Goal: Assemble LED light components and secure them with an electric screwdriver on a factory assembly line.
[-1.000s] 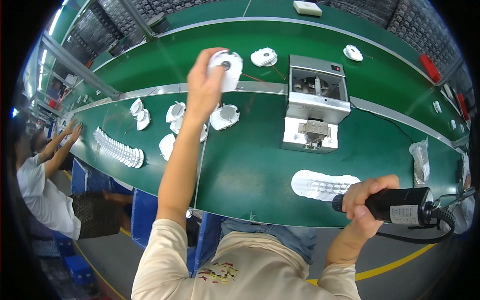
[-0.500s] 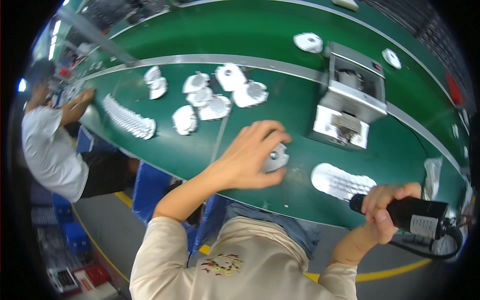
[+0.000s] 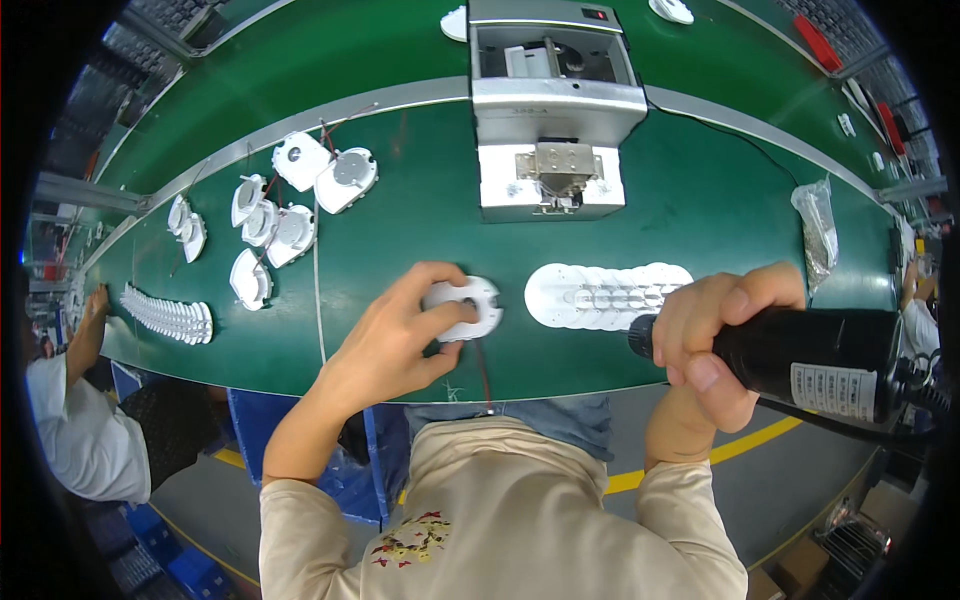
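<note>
Green belt (image 3: 400, 240): a long green work surface with a grey rail along its far side; everything below is placed from it.
Grey machine (image 3: 555, 105): a metal box astride the rail at the far middle of the belt, with a white base and a metal clamp on its near face.
Black power tool (image 3: 800, 350): a thick dark cylinder with a label, over the belt's near right edge, its cable trailing off to the right.
Right hand (image 3: 715, 335): fingers wrapped tightly around the tool's front end, thumb across the top.
Left hand (image 3: 395, 340): at the belt's near edge, middle; fingers curled and pressing on the round white part, thumb at its near side.
Row of white discs (image 3: 610, 295): overlapping flat pieces on the belt, just left of the tool's tip.
Round white part (image 3: 465, 305): flat on the belt near its front edge, between the left hand and the disc row, partly covered by fingers.
Loose white housings (image 3: 290, 205): a cluster on the belt's left half, well apart from both hands.
</note>
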The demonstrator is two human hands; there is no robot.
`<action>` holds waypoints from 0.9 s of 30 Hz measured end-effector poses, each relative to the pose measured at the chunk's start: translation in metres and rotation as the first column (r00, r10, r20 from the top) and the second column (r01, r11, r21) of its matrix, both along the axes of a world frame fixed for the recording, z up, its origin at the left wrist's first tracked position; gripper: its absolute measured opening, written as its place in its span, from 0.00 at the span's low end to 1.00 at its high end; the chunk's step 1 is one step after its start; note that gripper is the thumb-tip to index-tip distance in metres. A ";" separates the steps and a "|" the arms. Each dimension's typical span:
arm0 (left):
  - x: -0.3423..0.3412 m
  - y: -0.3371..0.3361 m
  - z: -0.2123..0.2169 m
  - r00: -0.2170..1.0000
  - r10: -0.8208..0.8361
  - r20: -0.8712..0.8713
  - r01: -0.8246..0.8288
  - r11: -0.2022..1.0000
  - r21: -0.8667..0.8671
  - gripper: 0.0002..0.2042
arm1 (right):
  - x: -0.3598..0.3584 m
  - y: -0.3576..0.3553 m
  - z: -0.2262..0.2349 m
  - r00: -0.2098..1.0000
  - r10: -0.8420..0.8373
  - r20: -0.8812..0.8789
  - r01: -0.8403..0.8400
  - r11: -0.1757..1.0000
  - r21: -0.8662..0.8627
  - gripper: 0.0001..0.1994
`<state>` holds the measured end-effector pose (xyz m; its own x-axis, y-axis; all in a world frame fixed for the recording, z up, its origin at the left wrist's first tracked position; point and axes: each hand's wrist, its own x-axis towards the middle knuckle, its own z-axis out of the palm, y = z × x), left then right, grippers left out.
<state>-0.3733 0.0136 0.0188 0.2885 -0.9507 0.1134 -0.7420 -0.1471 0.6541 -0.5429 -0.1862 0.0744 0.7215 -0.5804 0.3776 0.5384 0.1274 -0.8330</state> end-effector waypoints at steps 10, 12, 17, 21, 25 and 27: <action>-0.008 -0.056 -0.028 0.952 -0.305 0.000 0.296 0.925 -0.240 0.16 | 0.000 -0.012 -0.005 0.993 0.105 0.052 -0.099 0.989 -0.106 0.20; -0.006 -0.059 -0.028 0.944 -0.328 0.032 0.326 0.914 -0.242 0.16 | -0.001 -0.015 -0.004 0.992 0.115 0.048 -0.109 0.987 -0.118 0.20; -0.002 -0.067 -0.023 0.917 -0.382 0.111 0.397 0.899 -0.183 0.15 | -0.001 -0.016 -0.004 0.997 0.053 0.061 -0.045 0.991 -0.125 0.19; -0.005 -0.069 -0.033 0.931 -0.357 0.079 0.365 0.892 -0.267 0.09 | 0.009 -0.023 -0.005 0.994 0.086 0.073 -0.065 0.963 -0.262 0.21; -0.004 -0.073 -0.041 0.925 -0.378 0.043 0.374 0.882 -0.288 0.09 | 0.045 -0.023 0.003 0.972 0.037 0.232 0.021 0.970 -0.242 0.25; -0.008 -0.068 -0.040 0.942 -0.330 0.059 0.334 0.902 -0.273 0.07 | 0.068 -0.027 0.007 0.958 -0.011 0.285 0.068 0.979 -0.191 0.23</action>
<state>-0.3810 -0.0548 -0.0211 -0.0411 -0.9217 0.3856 -0.7241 0.2934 0.6242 -0.4745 -0.2134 0.0813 0.5470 -0.5002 0.6713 0.7557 -0.0499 -0.6530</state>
